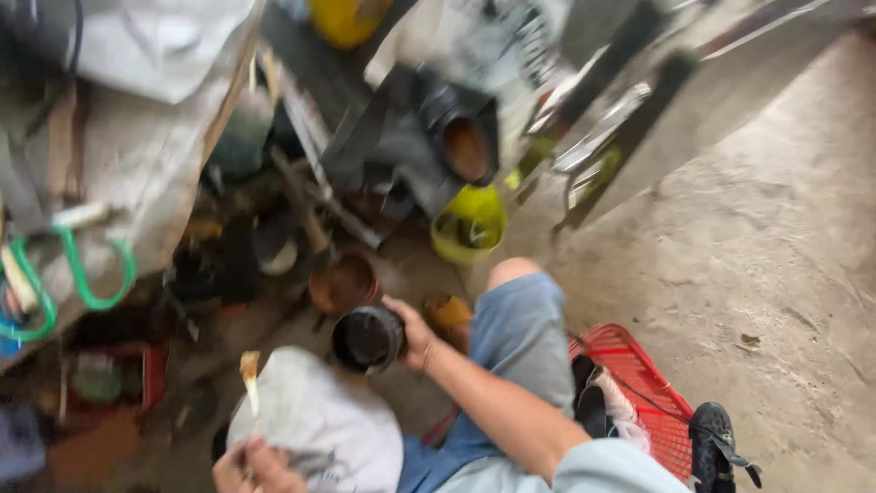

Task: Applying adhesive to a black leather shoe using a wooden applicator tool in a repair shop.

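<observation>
Right hand (pixel 418 336) grips a black tin (pixel 367 339) by its rim, tilted w/ mouth toward the brush (pixel 249 372). Left hand (pixel 257 467), below-left of the tin, clasps that brush (prob. a paintbrush; blurry), bristles up.

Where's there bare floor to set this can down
Bare concrete floor lies right of the red basket and yellow bucket. Left of the dark can held by the right hand, tins and tools crowd together.
</observation>
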